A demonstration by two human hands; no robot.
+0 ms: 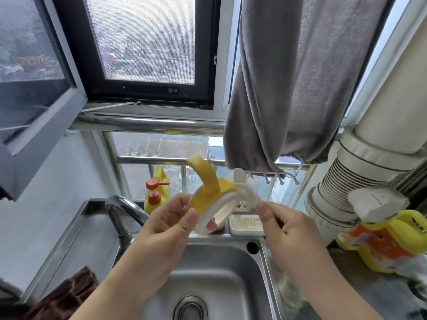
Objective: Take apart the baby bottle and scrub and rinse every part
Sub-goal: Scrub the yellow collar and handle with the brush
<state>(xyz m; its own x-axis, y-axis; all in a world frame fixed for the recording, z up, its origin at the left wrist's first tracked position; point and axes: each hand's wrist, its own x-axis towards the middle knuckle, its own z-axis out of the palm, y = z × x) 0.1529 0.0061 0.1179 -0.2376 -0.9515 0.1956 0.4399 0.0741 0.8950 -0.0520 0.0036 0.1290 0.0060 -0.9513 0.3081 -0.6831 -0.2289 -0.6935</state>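
Note:
Above the steel sink (231,269), my left hand (171,222) grips the bottle's yellow collar (212,190), which has a curved yellow handle and a white screw ring. Its thumb lies on the ring's rim and a fingertip shows inside the ring. My right hand (277,220) pinches the clear silicone nipple (245,188) at the collar's right edge. The nipple touches the collar; whether it still sits in the ring I cannot tell. A clear bottle body (288,289) seems to stand on the counter under my right forearm, mostly hidden.
The tap (122,211) curves over the sink's left side. A yellow soap bottle with an orange pump (156,192) stands behind it. A white dish (245,225) sits on the back ledge. A grey towel (288,88) hangs above, a yellow packet (383,241) lies right, a brown cloth (67,294) left.

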